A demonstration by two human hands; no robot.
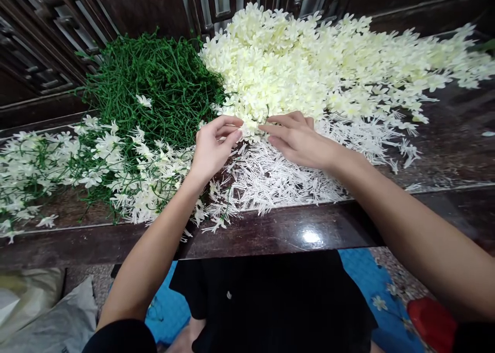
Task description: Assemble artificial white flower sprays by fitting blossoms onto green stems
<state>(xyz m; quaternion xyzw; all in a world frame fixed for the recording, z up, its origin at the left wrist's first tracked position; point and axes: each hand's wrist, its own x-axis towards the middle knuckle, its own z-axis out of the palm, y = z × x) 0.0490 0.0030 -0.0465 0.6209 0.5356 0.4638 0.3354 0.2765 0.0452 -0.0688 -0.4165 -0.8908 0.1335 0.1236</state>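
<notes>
My left hand [217,143] is closed, thumb and fingertips brought together at the lower edge of a heap of pale yellow artificial flower heads [286,69]. What it pinches, if anything, is too small to make out. Opposite it, my right hand [296,139] has its fingers stretched out and a little apart, fingertips at the same flower heads. Beneath both hands spreads a layer of thin white stamen-like pieces [270,180]. Left of the heap lies a tangled pile of green plastic stems [154,80], with a single white flower [144,101] on it.
White flowers on green stems [104,157] lie along the left of the dark wooden bench [270,229]. Carved dark wood [147,7] rises behind. Below are a blue mat [363,270], a red object [431,317] and pale sacks [65,317].
</notes>
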